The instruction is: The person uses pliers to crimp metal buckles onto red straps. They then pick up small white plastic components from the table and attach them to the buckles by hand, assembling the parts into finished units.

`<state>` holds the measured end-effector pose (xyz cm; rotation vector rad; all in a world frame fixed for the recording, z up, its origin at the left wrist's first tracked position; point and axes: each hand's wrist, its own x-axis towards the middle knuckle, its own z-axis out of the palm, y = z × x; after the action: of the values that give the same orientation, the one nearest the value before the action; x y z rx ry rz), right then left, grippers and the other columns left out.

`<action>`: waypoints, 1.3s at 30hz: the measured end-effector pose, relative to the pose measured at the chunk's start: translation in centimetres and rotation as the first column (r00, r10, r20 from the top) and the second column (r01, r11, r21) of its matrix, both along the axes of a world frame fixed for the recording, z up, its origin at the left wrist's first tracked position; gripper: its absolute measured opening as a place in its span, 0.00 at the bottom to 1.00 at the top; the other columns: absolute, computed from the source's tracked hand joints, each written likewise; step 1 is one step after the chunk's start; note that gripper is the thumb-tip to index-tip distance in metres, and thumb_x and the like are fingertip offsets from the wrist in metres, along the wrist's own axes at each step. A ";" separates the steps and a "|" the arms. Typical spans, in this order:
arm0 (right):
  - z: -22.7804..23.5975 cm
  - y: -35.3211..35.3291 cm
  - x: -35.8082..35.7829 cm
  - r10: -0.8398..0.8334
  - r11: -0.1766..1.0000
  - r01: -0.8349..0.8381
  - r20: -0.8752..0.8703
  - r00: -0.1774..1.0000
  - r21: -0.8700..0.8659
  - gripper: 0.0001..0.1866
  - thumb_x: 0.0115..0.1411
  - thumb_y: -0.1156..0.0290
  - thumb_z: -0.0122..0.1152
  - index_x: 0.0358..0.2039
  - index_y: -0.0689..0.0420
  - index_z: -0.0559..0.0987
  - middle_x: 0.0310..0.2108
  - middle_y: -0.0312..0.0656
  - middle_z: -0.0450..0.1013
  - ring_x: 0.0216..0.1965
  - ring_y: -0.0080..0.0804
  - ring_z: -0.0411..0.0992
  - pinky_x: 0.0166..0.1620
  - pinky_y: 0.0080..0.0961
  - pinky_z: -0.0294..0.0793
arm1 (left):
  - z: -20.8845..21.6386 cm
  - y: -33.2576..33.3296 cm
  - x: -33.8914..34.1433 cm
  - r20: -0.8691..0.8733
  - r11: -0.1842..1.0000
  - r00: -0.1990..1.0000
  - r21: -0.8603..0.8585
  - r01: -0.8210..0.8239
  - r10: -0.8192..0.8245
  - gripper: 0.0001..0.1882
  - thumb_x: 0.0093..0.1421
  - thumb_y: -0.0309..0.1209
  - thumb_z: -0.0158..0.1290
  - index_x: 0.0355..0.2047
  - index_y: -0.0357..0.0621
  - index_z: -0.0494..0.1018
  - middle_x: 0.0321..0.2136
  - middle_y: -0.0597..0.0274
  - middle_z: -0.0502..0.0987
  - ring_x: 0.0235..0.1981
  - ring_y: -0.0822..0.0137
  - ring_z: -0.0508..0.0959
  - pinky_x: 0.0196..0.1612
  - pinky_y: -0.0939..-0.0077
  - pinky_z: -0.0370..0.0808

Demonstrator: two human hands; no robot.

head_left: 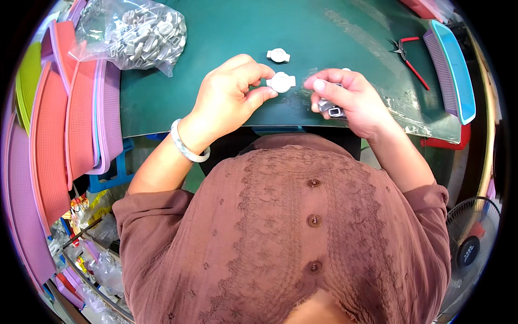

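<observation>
Between the thumb and forefinger of my left hand [229, 97] is a pale silver, watch-shaped piece [281, 82], round with a short lug on each side. A matching watch-shaped piece [278, 55] lies just beyond it on the green tabletop [259, 24]. To the right, my right hand [359, 102] is curled around several small silver metal parts [331, 108]. One of those parts has a rectangular opening; the palm and fingers partly hide the others. The right thumb and forefinger come close together, and I cannot tell whether anything is between their tips.
A clear plastic bag [151, 40] full of silver parts sits at the far left. Red-handled pliers [413, 63] and a turquoise-rimmed basket [458, 70] are on the right. Stacked coloured baskets [51, 146] line the left side. A fan [469, 251] stands at the lower right.
</observation>
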<state>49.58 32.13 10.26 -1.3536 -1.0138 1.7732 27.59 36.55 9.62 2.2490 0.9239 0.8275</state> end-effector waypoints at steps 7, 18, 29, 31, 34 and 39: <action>-0.3 0.4 -0.9 0.022 1.000 -0.022 -0.071 0.997 0.003 0.13 0.55 0.64 0.58 0.34 0.61 0.76 0.22 0.35 0.71 0.24 0.17 0.67 0.26 0.13 0.66 | 1.0 -0.5 0.5 0.012 0.999 0.999 0.026 0.032 -0.032 0.12 0.43 0.23 0.60 0.30 0.41 0.74 0.21 0.65 0.69 0.18 0.75 0.67 0.20 0.82 0.64; 0.4 0.4 -1.1 -0.024 0.999 0.030 -0.151 0.988 0.038 0.11 0.55 0.66 0.58 0.32 0.61 0.75 0.23 0.36 0.71 0.23 0.18 0.68 0.26 0.14 0.67 | 0.8 -0.8 0.5 0.221 0.895 0.975 -0.441 0.069 0.034 0.13 0.49 0.25 0.57 0.37 0.38 0.71 0.25 0.66 0.75 0.21 0.80 0.69 0.23 0.85 0.67; 0.8 0.5 -1.5 -0.002 0.997 0.013 -0.140 0.990 0.079 0.10 0.54 0.68 0.58 0.32 0.61 0.75 0.23 0.35 0.71 0.24 0.18 0.67 0.27 0.14 0.66 | 2.4 -1.0 0.4 0.331 0.592 0.932 -0.785 0.184 0.149 0.12 0.54 0.28 0.53 0.38 0.36 0.71 0.23 0.66 0.75 0.17 0.83 0.65 0.20 0.91 0.62; 1.1 0.6 -1.5 0.009 0.991 0.004 -0.100 0.995 0.131 0.11 0.54 0.68 0.58 0.33 0.62 0.75 0.24 0.35 0.71 0.25 0.17 0.67 0.29 0.14 0.66 | 2.5 -1.1 0.3 0.366 0.555 0.912 -0.805 0.211 0.185 0.11 0.54 0.27 0.53 0.37 0.36 0.72 0.24 0.65 0.75 0.17 0.83 0.65 0.20 0.92 0.61; 1.2 0.6 -1.6 0.024 0.974 -0.012 -0.054 0.998 0.226 0.12 0.53 0.70 0.59 0.35 0.64 0.75 0.26 0.35 0.71 0.26 0.17 0.67 0.31 0.14 0.66 | 2.0 -1.4 0.5 0.385 0.619 0.901 -0.762 0.187 0.201 0.10 0.54 0.27 0.53 0.38 0.39 0.72 0.25 0.65 0.75 0.17 0.83 0.66 0.19 0.92 0.61; 1.0 0.6 -1.8 -0.005 0.960 0.014 -0.031 1.000 0.280 0.14 0.52 0.71 0.59 0.38 0.65 0.74 0.28 0.36 0.72 0.27 0.17 0.67 0.33 0.15 0.67 | 0.5 -1.7 0.6 0.335 0.933 0.939 -0.355 0.056 0.072 0.13 0.50 0.22 0.56 0.38 0.39 0.72 0.29 0.64 0.75 0.20 0.81 0.67 0.22 0.90 0.63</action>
<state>47.76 32.70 11.27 -1.1496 -1.1897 1.5676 28.19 34.89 10.13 1.7175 0.8386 0.9325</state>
